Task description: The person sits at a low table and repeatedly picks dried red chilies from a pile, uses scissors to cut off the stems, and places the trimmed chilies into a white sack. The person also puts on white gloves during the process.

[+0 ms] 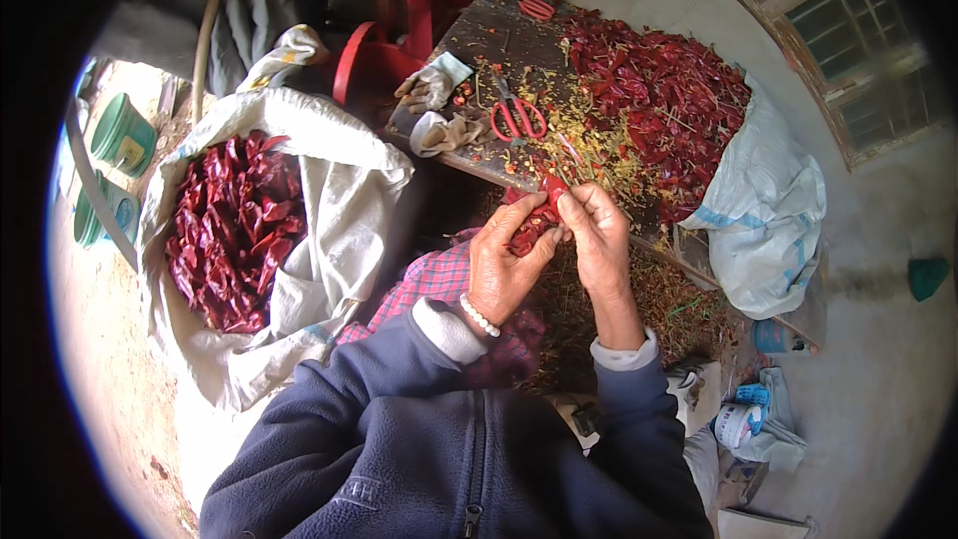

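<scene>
My left hand (509, 258), with a white bead bracelet at the wrist, grips a dried red chili pepper (533, 232) between thumb and fingers. On the same pepper, my right hand (599, 236) pinches the upper end, close to the left fingertips. Both hands are just in front of the near edge of a dark wooden table (486, 26). Beyond them lie red-handled scissors (518, 118) and scattered yellow seeds (557, 112). A large heap of dried red chilies (658, 97) covers the table's right part. The fingers partly hide the held pepper.
To my left stands a white woven sack (337, 232) holding dried chilies (236, 232), with green buckets (123, 136) beyond. Work gloves (453, 135) and a second red-handled tool (537, 9) lie on the table. Stems and debris (651, 307) are heaped below its edge.
</scene>
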Demonstrator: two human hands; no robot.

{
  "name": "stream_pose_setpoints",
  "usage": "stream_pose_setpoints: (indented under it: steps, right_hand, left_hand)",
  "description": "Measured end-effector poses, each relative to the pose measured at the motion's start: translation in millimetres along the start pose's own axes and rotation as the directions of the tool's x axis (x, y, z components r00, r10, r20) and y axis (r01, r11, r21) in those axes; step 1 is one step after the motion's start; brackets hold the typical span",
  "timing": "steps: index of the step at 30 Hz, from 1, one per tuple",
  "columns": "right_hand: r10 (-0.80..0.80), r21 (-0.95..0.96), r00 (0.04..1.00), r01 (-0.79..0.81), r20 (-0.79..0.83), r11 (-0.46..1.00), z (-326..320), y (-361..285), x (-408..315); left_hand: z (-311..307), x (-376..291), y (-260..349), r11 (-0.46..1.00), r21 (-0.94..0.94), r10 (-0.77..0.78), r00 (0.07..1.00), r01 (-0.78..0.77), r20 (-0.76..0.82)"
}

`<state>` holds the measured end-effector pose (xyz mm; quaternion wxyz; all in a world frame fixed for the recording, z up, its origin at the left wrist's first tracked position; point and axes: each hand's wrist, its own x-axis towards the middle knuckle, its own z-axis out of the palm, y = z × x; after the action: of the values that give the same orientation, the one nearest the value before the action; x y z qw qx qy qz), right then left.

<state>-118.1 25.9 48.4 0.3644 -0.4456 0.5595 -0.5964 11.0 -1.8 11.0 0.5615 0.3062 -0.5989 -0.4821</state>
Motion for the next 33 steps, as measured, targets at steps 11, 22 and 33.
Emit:
stream_pose_setpoints:
  steps: [11,22,33]
  right_hand:
    - [0.036,0.383,0.997,-0.006,-0.072,0.924,61.0,0.9,-18.2]
    - [0.112,0.335,0.993,-0.115,0.029,0.935,83.3,11.8,-24.6]
    - [0.197,0.175,0.901,-0.281,0.386,0.944,100.8,-2.6,-44.1]
  left_hand:
    - [-111.7,-4.7,53.8,0.953,-0.2,-0.238,0.971,0.226,-0.036]
    - [-288.4,31.9,47.6,0.203,0.979,0.2,0.978,0.026,-0.067]
    - [-153.1,-19.3,37.3,0.924,0.31,0.076,0.903,-0.222,0.423]
